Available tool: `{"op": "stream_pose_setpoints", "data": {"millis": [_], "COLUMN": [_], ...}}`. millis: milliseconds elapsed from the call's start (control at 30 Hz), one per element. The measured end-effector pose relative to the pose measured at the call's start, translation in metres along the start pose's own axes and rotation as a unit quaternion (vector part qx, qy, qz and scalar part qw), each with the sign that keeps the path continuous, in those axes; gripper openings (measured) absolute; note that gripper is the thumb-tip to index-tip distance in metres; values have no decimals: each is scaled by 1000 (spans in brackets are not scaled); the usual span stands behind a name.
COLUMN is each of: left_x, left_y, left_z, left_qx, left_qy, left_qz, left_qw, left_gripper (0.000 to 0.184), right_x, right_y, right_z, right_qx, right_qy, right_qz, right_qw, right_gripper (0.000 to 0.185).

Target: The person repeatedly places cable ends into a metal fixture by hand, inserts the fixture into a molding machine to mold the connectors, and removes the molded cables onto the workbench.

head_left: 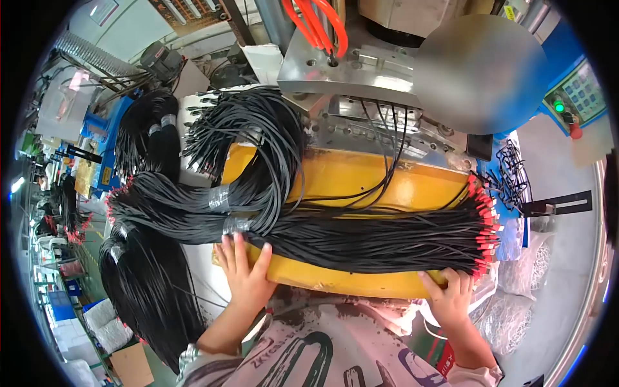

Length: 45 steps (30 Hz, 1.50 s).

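Note:
A thick bundle of black cables with red connector ends lies across a yellow machine bed. Clear tape wraps the bundle toward its left. My left hand is open, fingers spread, with the fingertips at the bundle's near side just below the tape. At the other end, my right hand rests by the bed's front edge, thumb and fingers apart, fingertips at the bundle near the red ends. Several thin cables run from the metal mold down toward the bundle.
Another coiled cable bundle sits behind on the left. More black bundles hang at the left side. A press head with red hoses is overhead. A control panel stands right, above a black slotted bracket.

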State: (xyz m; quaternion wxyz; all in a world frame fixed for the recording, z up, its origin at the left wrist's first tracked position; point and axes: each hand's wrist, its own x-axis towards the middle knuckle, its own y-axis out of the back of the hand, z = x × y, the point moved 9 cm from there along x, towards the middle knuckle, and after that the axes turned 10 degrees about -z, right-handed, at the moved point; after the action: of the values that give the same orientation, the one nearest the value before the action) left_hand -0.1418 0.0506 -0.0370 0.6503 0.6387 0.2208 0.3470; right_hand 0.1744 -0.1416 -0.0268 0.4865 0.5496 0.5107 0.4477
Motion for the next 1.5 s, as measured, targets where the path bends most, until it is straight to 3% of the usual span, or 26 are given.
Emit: {"op": "stream_pose_setpoints", "data": {"millis": [33, 67, 500, 767, 900, 967, 1033, 1100, 1167, 1233, 1300, 1367, 1433, 1500], "left_x": [1, 5, 7, 5, 9, 29, 58, 97, 156, 165, 165, 153, 143, 139], "left_y": [2, 4, 18, 21, 32, 43, 76, 65, 15, 17, 13, 13, 28, 27], "left_z": [-2, -5, -5, -2, 9, 74, 130, 175, 228, 224, 219, 171, 120, 103], "left_qx": [10, 20, -21, -47, -59, -194, -265, -364, -390, -330, -220, -216, -148, -156], "left_qy": [16, 31, 58, 53, 73, -154, -292, -327, -289, -264, -205, -130, -59, -97], "left_qz": [8, 23, 50, 14, 30, -74, -71, 31, -186, -188, -225, -256, -179, -225], "left_qw": [1000, 999, 997, 997, 995, 966, 916, 871, 854, 886, 927, 933, 971, 957], "left_gripper": [83, 86, 88, 98, 99, 99, 93, 72, 62, 60, 60, 63, 58, 55], "right_x": [-7, -7, -7, -12, -6, -1, 1, 7, 19, 29, 17, 4, 7, 11], "right_y": [13, 13, 17, 7, 34, 55, 43, 18, 22, 31, 26, 18, 15, 10], "right_z": [-3, -3, -7, -4, -23, -41, -25, -8, -11, -4, 11, 28, 32, 37], "right_qx": [-95, -96, -68, -50, -7, 66, 138, 285, 283, 294, 303, 333, 379, 461], "right_qy": [4, 9, -13, -20, -16, -11, -17, -30, -42, -79, -71, -64, -83, -109], "right_qz": [101, 111, 104, 102, 102, 116, 78, -5, 44, 134, 144, 178, 171, 151], "right_qw": [990, 989, 992, 993, 995, 991, 987, 958, 957, 943, 939, 924, 906, 868], "right_gripper": [50, 50, 43, 41, 37, 25, 17, 12, 17, 29, 29, 29, 29, 28]}}
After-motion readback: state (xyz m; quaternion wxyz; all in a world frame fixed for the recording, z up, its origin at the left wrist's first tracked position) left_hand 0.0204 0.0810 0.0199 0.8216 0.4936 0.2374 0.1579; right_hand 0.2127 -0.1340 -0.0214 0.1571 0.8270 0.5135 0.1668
